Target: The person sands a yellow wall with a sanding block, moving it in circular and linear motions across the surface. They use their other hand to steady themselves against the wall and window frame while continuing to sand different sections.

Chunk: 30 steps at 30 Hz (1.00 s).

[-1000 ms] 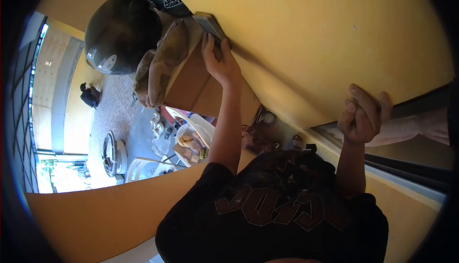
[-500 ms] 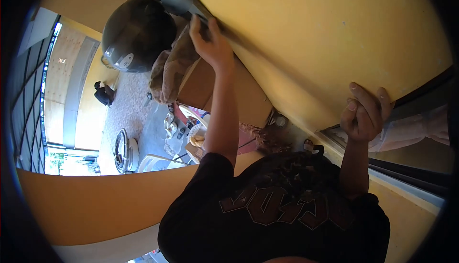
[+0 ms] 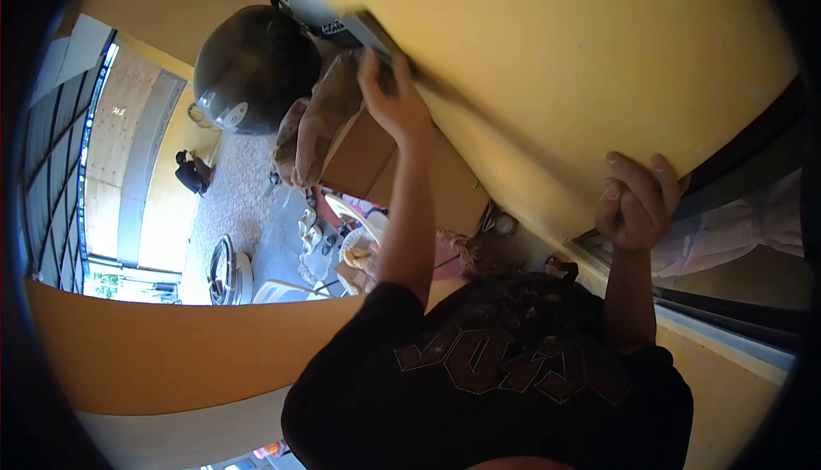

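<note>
Grey block (image 3: 373, 34) sits against the yellow wall (image 3: 590, 68), near its left edge, upper middle of head view. Left hand (image 3: 396, 104) grasps it, fingers along its lower end. Right hand (image 3: 635, 209) is loose, fingers half curled, over the wall's lower right border; can't tell if the fingertips touch.

Crowding the block side: sticker-covered helmet (image 3: 306, 0) just beside the block's upper end, black helmet (image 3: 256, 68) left of that, beige mesh cloth (image 3: 329, 115) below, partly over a cardboard box (image 3: 440, 179). Box lies along the wall, behind the left forearm. Lower: white basket (image 3: 352, 239) with tan items, footwear (image 3: 310, 235) on the floor, details small. Far left, crouched person (image 3: 193, 175) and coiled ring (image 3: 221, 271), well apart from the hands.

Edges: wall's left edge slants down past helmets, block and box; right border meets dark glass (image 3: 744, 235) reflecting a hand. Broad wall surface spreads between the hands and upward, giving side-to-side room; helmets limit room left of the block. Orange ledge (image 3: 171, 350) crosses lower left, dark shirt (image 3: 487, 393) fills bottom.
</note>
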Motion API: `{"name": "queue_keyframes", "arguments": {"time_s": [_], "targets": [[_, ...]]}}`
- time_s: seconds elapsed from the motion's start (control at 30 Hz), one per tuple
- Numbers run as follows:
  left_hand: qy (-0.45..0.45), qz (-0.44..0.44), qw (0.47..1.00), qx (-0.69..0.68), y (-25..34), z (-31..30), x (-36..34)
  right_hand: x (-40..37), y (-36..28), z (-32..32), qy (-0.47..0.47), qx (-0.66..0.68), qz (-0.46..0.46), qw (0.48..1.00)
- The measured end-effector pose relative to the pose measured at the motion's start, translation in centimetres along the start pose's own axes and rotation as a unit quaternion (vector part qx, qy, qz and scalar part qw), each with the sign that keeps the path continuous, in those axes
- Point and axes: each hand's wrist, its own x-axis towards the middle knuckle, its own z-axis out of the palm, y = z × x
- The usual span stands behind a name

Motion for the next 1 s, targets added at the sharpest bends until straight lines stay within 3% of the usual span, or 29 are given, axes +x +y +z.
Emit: {"name": "queue_keyframes", "arguments": {"time_s": [0.1,0.17,0.2,0.33,0.43,0.5,0.63,0.8,0.97,1.0], "targets": [[0.007,-0.017,0.992,-0.126,-3.9,0.9,-4.5,0.1,0.0,-0.2,-0.006,0.002,-0.002,1.0],[0.012,-0.059,0.993,-0.102,-3.9,0.3,-4.1,0.2,0.1,-0.1,-0.001,-0.006,-0.009,1.0],[0.009,-0.037,0.999,0.014,-1.8,-0.1,-2.1,0.2,0.1,-0.1,0.003,-0.009,-0.016,1.0],[0.047,-0.002,0.999,-0.02,-2.5,0.5,2.6,0.0,0.3,-0.1,-0.008,-0.002,-0.029,1.0],[0.034,-0.087,0.995,-0.019,-3.5,0.2,-3.7,-0.2,0.0,-0.3,-0.018,-0.028,-0.029,0.999],[0.027,-0.031,0.999,0.015,-7.8,0.4,-10.4,-0.5,0.1,-0.2,-0.035,-0.042,-0.02,0.998],[-0.014,-0.16,0.987,0.009,-8.3,-0.6,-15.9,-0.5,0.3,0.3,-0.06,-0.008,-0.043,0.997],[0.016,0.001,1.0,-0.02,-3.2,-0.1,-7.9,-0.4,0.8,-0.1,-0.076,-0.07,-0.088,0.991],[0.047,0.037,0.998,0.008,-6.9,-0.1,-10.9,-0.6,0.9,-0.1,-0.07,-0.091,-0.09,0.989],[0.052,-0.024,0.998,0.016,-8.6,-0.4,-13.0,-0.6,1.1,0.1,-0.066,-0.085,-0.103,0.989]]}}
